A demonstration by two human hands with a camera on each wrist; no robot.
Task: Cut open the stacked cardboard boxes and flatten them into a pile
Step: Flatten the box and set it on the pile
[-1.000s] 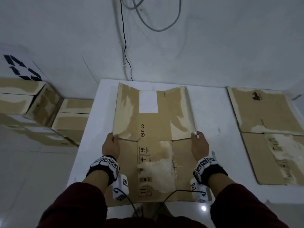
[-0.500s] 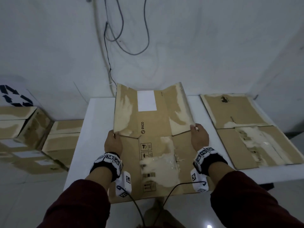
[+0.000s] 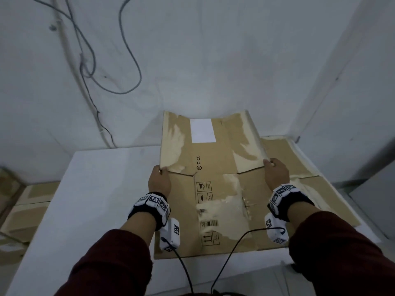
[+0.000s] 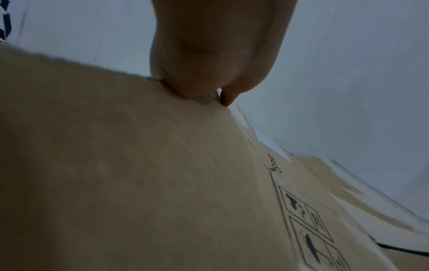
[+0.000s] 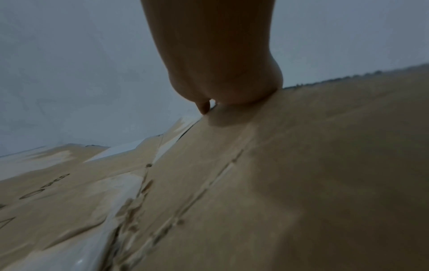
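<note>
Left hand (image 3: 159, 182) grips the left edge of the flattened cardboard box (image 3: 215, 189), fingers curled under, thumb on top; the left wrist view shows the thumb pressed onto the board at the fold. Right hand (image 3: 276, 177) mirrors it on the right edge, fingers wrapped round the rim, thumb tip showing at the crease. Both hands hold at the fold line, at nine and three o'clock of the sheet. The box is spread open, its far flaps tilted up toward twelve o'clock, a white label (image 3: 203, 130) near the far edge, "PICO" lettering and handling symbols down the middle, torn tape patches on the near half. Its near half is over the white bench (image 3: 85, 189). At three o'clock, partly under it, lies another flattened box (image 3: 310, 189) on the bench. At nine o'clock, beyond the bench, stacked cardboard boxes (image 3: 25, 212) stand on the floor. Cables (image 3: 128, 60) hang on the wall at eleven o'clock.
</note>
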